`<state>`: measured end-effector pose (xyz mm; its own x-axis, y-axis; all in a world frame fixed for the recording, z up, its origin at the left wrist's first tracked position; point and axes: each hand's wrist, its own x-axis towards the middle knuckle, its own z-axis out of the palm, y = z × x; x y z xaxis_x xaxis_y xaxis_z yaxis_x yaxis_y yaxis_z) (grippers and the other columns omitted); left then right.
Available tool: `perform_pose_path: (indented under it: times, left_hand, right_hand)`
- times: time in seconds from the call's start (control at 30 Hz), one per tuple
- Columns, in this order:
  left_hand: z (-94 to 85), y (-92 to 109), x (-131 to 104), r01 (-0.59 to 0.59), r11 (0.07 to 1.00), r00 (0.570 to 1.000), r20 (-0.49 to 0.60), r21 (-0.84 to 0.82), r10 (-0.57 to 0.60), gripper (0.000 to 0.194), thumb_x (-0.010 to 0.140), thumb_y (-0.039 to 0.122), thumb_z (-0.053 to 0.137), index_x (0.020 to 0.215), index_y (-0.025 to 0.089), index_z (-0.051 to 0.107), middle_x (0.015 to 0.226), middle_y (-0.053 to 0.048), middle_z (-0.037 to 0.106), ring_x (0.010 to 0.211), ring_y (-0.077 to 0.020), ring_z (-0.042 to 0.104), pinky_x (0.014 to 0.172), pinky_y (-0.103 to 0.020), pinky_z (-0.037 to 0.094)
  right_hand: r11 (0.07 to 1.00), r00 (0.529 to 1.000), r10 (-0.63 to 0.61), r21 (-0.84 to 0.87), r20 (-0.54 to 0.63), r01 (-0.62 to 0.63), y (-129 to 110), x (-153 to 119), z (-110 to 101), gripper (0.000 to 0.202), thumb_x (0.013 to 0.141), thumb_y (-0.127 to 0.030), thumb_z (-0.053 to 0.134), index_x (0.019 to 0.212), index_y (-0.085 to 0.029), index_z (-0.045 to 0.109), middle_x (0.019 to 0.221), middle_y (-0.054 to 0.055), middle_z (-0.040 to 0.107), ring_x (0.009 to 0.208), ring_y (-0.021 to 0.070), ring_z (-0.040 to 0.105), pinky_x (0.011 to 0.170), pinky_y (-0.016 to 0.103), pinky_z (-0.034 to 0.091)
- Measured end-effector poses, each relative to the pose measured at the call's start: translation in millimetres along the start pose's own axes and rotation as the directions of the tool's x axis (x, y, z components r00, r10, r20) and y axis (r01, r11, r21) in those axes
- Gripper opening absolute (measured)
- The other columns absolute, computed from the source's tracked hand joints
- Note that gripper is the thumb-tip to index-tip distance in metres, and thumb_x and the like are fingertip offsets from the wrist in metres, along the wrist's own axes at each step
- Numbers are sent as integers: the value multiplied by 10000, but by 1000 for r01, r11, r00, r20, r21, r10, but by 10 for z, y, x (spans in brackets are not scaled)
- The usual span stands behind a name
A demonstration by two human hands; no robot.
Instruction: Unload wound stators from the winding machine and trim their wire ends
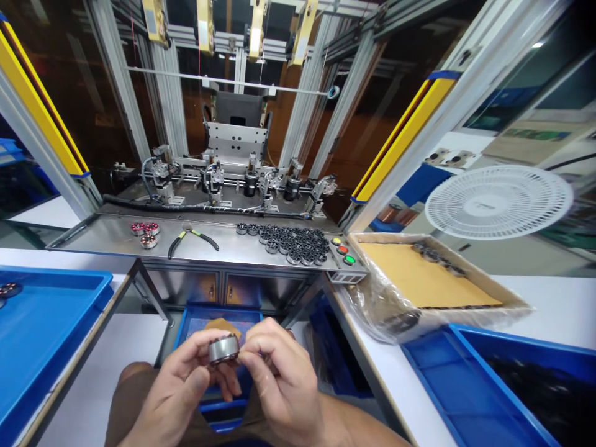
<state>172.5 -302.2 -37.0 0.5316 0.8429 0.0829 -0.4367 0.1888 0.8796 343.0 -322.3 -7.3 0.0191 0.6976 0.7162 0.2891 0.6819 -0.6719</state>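
Note:
A short, silver-sided motor stator (224,350) with dark rims is held tilted over my lap. My left hand (179,385) grips it between thumb and fingers from the left. At its right edge, my right hand (282,375) is closed in a pinch; whatever lies between those fingertips is hidden or too fine to make out. Beyond the hands, cutting pliers with black and green handles (179,243) rest spread on the metal bench (223,251). To their left sit a few stators with red-copper windings (148,239). On the right, many dark stator cores (293,241) stand grouped.
A winding machine (237,177) spans the back between yellow side guards. Red, yellow and green buttons (343,250) sit at the bench's right end. A plastic-lined carton (419,282) and blue bin (493,347) stand right, a blue tray (51,329) left. A white fan (498,202) is behind.

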Motion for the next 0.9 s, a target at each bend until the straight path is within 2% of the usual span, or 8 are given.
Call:
perform_pose_path:
  times: [0.1,0.23,0.4,0.5,0.6,0.73,0.8,0.9]
  left_hand:
    - [-45,1,-27,-65,998,998,10,-2,65,356,890,443,642,1216,303,671,989,-61,712,792,-167,680,665,-237,562]
    - [-116,27,-57,-163,982,986,-7,97,164,268,881,424,661,1106,287,713,1334,-85,614,1078,-225,657,793,-248,576]
    - [-95,26,-81,-247,963,963,-78,109,256,261,838,355,735,1087,302,675,1177,-47,714,1213,-233,624,1015,-297,501]
    - [-21,23,-61,-249,968,955,-158,26,250,407,778,400,787,1147,315,640,1229,-49,699,1264,-264,593,1037,-331,490]
    - [30,38,-9,-139,990,979,-155,-36,132,516,745,550,764,1138,237,647,1139,-82,703,1096,-231,661,920,-276,538]
    - [6,43,26,106,988,993,62,-112,-99,399,825,552,680,961,177,657,747,-31,689,657,-137,671,576,-195,516]
    - [-16,33,17,134,985,987,102,-106,-124,324,848,481,687,997,196,646,734,-21,694,628,-141,682,525,-185,495]
    - [-20,17,-3,92,992,995,35,-82,-89,279,856,414,702,1060,232,645,797,-6,689,660,-130,688,574,-197,527]
  right_hand:
    - [999,999,53,-8,-10,-53,-16,7,7,154,904,-69,545,813,-170,620,720,19,621,686,119,592,635,225,478]
    - [991,991,136,-4,10,-136,-25,29,17,175,915,-109,564,760,-170,616,701,15,626,668,116,591,625,221,473]
    - [991,991,132,34,27,-133,-21,43,23,178,920,-117,567,755,-171,608,688,20,622,663,124,600,625,229,488]
    - [1000,997,-15,-5,72,16,-3,22,9,128,937,-128,555,836,-159,627,720,48,645,675,137,611,628,241,511]
    - [976,975,-173,-105,140,189,27,-2,-18,123,969,-152,521,917,-144,633,762,81,675,718,154,648,651,250,538]
    - [958,958,-225,-138,178,251,47,0,-55,168,998,-178,479,928,-146,629,757,79,675,696,148,655,639,244,545]
    - [963,962,-208,-138,179,234,39,7,-66,170,996,-183,488,911,-151,632,743,71,669,680,145,643,632,246,543]
    - [978,978,-137,-134,154,158,14,3,-57,139,976,-173,524,902,-163,641,743,61,668,679,143,630,619,246,535]
